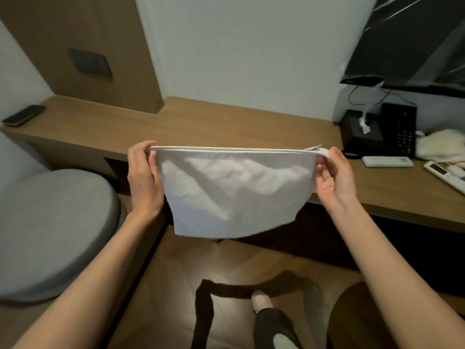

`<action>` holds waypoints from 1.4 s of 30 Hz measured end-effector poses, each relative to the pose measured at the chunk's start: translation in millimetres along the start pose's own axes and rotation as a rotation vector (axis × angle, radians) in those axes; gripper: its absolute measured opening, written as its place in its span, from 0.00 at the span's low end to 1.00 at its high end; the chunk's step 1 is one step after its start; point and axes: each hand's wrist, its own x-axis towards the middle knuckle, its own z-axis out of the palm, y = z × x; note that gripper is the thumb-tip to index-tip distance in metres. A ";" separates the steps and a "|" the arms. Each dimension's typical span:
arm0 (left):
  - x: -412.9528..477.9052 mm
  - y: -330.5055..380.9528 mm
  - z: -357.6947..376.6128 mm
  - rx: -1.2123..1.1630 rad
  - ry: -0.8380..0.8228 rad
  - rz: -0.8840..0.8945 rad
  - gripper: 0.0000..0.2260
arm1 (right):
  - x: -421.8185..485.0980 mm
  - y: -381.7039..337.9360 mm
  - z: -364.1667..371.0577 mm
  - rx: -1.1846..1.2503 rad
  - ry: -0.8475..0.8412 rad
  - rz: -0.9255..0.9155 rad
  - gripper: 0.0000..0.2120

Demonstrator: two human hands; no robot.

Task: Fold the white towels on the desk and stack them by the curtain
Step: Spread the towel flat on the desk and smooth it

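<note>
Desk (226, 122) sits just beyond the grip. White towel (234, 192), already doubled, hangs between the hands. Left hand (143, 177) and right hand (334, 180) each pinch a top corner tight. Advice: hold that edge taut and match corners before folding.

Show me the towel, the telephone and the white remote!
white towel (234, 192): head view, middle of the hanging cloth.
black telephone (403, 137): head view, on its keypad.
white remote (387, 161): head view, middle of its body.
</note>
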 end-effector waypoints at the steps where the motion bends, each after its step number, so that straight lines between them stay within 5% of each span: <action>1: 0.9 -1.4 0.2 0.003 -0.020 0.001 0.13 | -2.7 2.2 -0.4 -0.015 0.028 -0.002 0.06; 13: 28.0 -55.3 58.3 0.178 -0.535 0.044 0.18 | 44.3 34.5 6.2 -0.139 0.357 -0.048 0.07; 23: 148.9 -87.9 183.4 0.459 -0.529 0.111 0.13 | 188.6 54.4 63.9 -0.088 0.379 0.025 0.06; 35: 260.4 -123.5 340.0 0.399 -0.729 -0.149 0.16 | 371.5 73.8 115.6 -0.297 0.452 0.115 0.14; 42: 278.6 -144.3 414.1 0.307 -0.705 -0.343 0.17 | 438.9 96.3 106.9 -0.383 0.490 0.126 0.16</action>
